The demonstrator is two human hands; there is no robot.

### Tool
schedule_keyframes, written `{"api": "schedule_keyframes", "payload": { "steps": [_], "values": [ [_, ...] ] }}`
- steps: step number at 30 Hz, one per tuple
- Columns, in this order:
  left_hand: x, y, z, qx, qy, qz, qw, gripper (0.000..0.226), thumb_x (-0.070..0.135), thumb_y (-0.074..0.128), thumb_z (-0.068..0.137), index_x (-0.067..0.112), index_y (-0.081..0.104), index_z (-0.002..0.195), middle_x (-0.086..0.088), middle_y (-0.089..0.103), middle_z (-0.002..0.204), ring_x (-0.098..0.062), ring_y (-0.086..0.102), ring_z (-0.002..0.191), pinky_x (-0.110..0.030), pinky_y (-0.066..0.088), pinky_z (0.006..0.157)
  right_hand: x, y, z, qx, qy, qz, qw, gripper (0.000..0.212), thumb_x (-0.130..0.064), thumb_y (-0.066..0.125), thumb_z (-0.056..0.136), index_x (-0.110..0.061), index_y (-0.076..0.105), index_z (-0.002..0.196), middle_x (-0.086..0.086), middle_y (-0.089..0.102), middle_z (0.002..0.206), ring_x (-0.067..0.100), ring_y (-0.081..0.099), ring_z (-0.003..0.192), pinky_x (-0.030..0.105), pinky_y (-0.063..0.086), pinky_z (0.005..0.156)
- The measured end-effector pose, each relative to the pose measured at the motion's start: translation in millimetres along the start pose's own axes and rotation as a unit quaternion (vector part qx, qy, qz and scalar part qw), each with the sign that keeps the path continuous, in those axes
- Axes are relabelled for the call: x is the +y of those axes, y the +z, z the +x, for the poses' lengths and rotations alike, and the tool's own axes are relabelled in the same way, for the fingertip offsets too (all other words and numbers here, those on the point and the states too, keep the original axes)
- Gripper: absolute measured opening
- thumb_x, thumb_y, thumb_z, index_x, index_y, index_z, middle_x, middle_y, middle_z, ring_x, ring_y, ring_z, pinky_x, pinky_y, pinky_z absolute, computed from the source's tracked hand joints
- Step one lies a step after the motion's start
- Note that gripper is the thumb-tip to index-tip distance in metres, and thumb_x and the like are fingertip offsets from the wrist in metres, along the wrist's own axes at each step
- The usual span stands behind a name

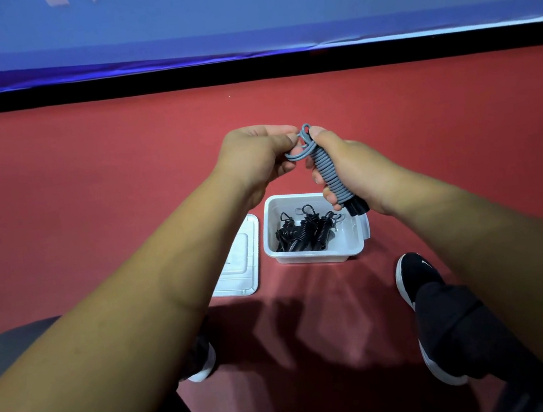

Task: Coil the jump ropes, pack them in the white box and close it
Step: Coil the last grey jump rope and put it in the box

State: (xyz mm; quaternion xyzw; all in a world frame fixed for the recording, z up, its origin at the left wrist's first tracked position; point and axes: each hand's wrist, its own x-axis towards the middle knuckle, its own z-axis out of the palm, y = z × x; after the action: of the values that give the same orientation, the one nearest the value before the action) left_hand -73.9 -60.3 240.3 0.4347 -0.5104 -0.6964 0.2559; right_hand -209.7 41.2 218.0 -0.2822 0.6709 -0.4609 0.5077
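A grey jump rope [327, 170] is wound tightly around its black handles, whose ends stick out below my right hand [352, 174], which grips the bundle. My left hand [257, 159] pinches the rope's loose end loops at the top of the bundle. Below the hands, an open white box [351, 245] stands on the red floor, holding coiled black jump ropes [304, 231]. The box's white lid [239, 262] lies flat to its left, partly hidden by my left forearm.
My two feet in black shoes [417, 276] rest on the red floor near the box. A black strip and blue wall banner [238, 13] run along the far edge. A grey seat edge [5, 348] shows at lower left.
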Motion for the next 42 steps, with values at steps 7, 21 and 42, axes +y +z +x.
{"api": "schedule_keyframes", "payload": {
  "steps": [7,21,42],
  "values": [
    [-9.1,2.0,-0.1,-0.006,0.045,0.029,0.999,0.014,-0.008,0.064,0.096,-0.005,0.073,0.107,-0.018,0.075,0.085,-0.021,0.069,0.068,-0.032,0.061,0.073,3.9,0.0,-1.1,-0.002,0.013,-0.009,1.000,0.057,-0.066,0.045,0.101,-0.013,0.067,0.099,0.012,0.057,0.083,0.024,0.051,0.048,0.033,0.046,0.050],
    [-10.3,2.2,2.3,0.005,0.039,0.109,0.993,0.015,0.004,0.062,0.102,0.008,0.067,0.088,-0.003,0.068,0.067,-0.014,0.058,0.057,-0.027,0.045,0.054,-7.4,4.2,-5.5,-0.002,0.002,-0.028,1.000,0.055,-0.063,0.041,0.104,-0.014,0.066,0.097,0.011,0.057,0.083,0.025,0.050,0.049,0.033,0.047,0.050],
    [-12.0,22.8,-4.8,0.073,0.118,0.054,0.989,0.008,0.005,0.067,0.098,0.005,0.069,0.090,-0.013,0.071,0.075,-0.018,0.063,0.060,-0.029,0.050,0.056,-25.2,10.0,-18.4,-0.004,0.020,0.026,0.999,0.052,-0.069,0.053,0.098,-0.018,0.060,0.095,0.001,0.049,0.064,0.019,0.037,0.043,0.026,0.037,0.050]
  ]
}}
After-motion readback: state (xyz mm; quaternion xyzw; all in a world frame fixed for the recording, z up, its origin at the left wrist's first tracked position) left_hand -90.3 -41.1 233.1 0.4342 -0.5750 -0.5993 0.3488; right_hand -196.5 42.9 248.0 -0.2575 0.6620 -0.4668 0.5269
